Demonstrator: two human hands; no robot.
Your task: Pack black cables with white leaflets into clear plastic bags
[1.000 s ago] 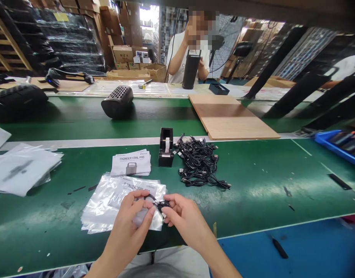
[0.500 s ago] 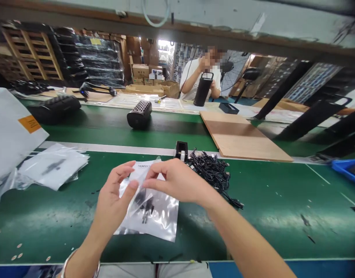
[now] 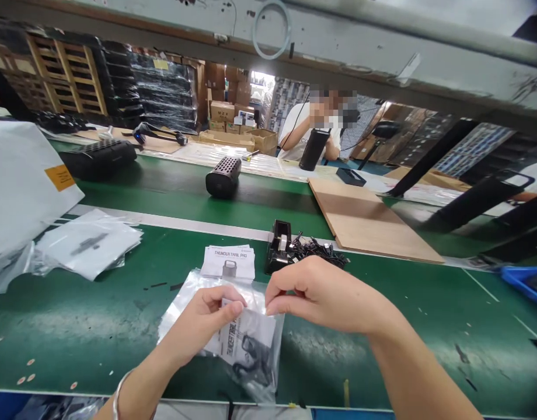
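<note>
A clear plastic bag (image 3: 271,350) hangs tilted over the near side of the green belt. Through its film show a folded leaflet printed THUNDER TRAIL PRO and a coiled black cable (image 3: 253,359). My left hand (image 3: 216,312) pinches the bag's upper left edge between thumb and fingers. At its upper right edge, my right hand (image 3: 295,294) is closed in a pinch on the film. More flat bags (image 3: 181,309) lie beneath my left hand. Just beyond the bag is a stack of printed leaflets (image 3: 229,259).
A black tape dispenser (image 3: 278,248) stands beside a heap of black cables (image 3: 318,251). Packed bags (image 3: 89,242) lie to the left. Farther back are black speakers (image 3: 223,177), a wooden board (image 3: 369,219) and a co-worker (image 3: 295,131) holding another speaker.
The bag with the leaflet and cable is now held up between my hands. My right hand has moved right, and the leaflet stack is now uncovered. The view has shifted slightly.
</note>
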